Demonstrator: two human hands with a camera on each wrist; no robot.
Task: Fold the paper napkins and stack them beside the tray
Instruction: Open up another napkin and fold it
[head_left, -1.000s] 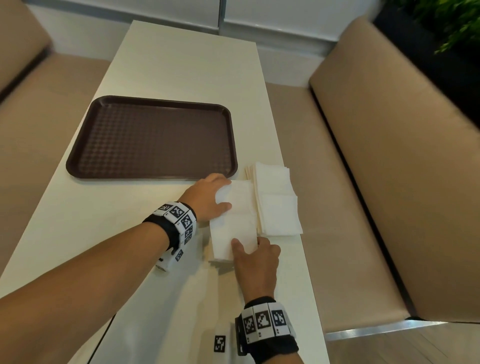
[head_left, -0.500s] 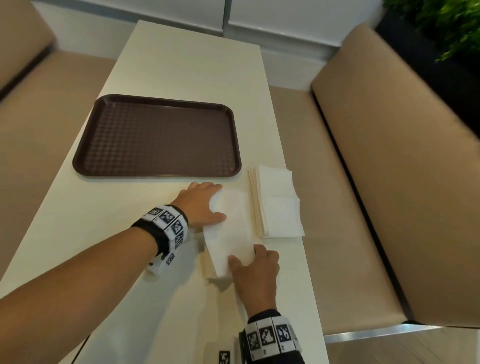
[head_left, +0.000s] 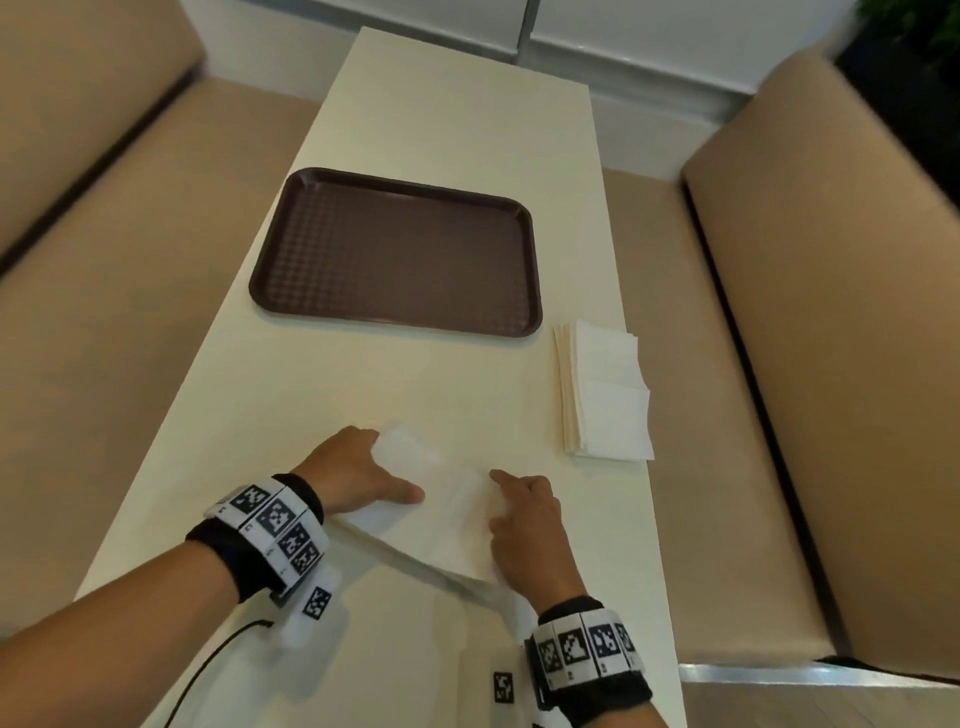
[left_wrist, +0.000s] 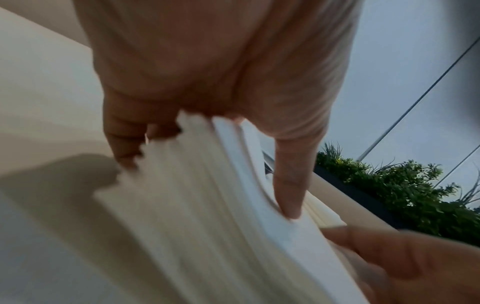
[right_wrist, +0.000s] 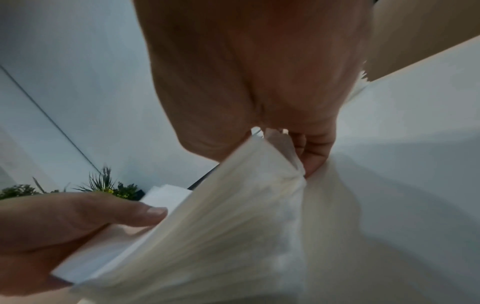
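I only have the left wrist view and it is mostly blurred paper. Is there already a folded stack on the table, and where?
Observer: Yes. A folded stack lies on the table just off the near right corner of the tray, not touching it.
Operator: What is the right hand doing? I only catch its edge.
Observer: The right hand pinches the right side of the loose napkin, well short of the stack.
Operator: Is anything on the tray?
Observer: Nothing shows on it in the head view.
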